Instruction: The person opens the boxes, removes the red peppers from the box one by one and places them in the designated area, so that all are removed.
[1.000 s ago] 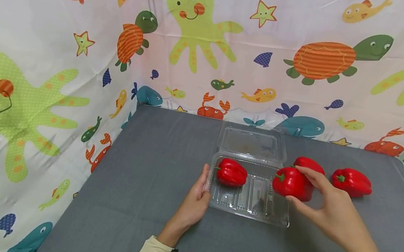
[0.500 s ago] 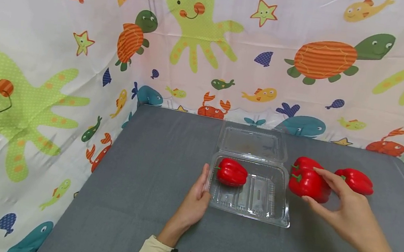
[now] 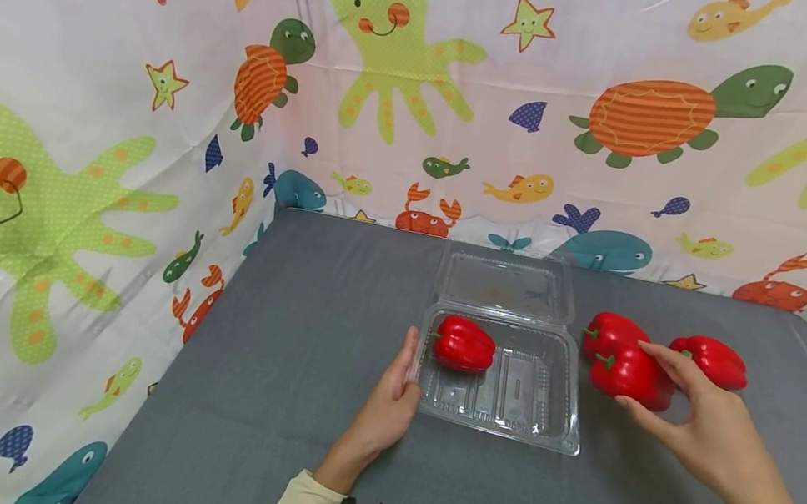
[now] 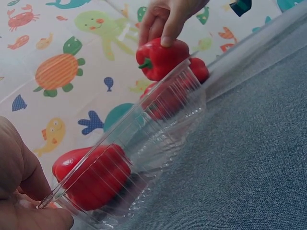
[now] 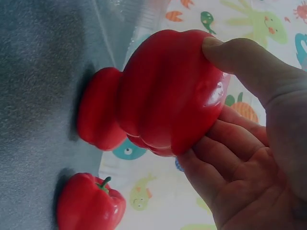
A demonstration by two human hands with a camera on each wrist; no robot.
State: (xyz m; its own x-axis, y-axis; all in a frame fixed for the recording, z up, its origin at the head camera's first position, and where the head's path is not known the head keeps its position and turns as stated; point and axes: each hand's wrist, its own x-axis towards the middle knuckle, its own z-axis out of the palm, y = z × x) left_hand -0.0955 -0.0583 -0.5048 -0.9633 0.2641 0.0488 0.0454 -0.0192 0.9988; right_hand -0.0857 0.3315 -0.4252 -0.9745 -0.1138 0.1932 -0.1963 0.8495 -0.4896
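My left hand [image 3: 383, 405] pinches the left rim of a clear plastic container [image 3: 532, 436] between thumb and fingers, as the left wrist view shows. The container lies open, its lid [image 3: 505, 285] folded back behind it. One red bell pepper [image 3: 463, 344] lies on its side in the container's left part. Just right of the container, my right hand [image 3: 717, 433] grips a second red bell pepper [image 5: 172, 91] between thumb and fingers. That pepper hangs above the cloth, its green stem [image 4: 145, 63] pointing left in the head view.
Two more red bell peppers lie on the grey cloth: one bell pepper [image 3: 613, 332] behind the held one, another bell pepper [image 3: 715, 362] farther right. A white curtain [image 3: 399, 167] printed with sea animals borders the grey table [image 3: 242, 400] at the back and left.
The right hand has moved right with its bell pepper, from over the container's right edge to beside it. My left hand, the container and the other peppers stay put.
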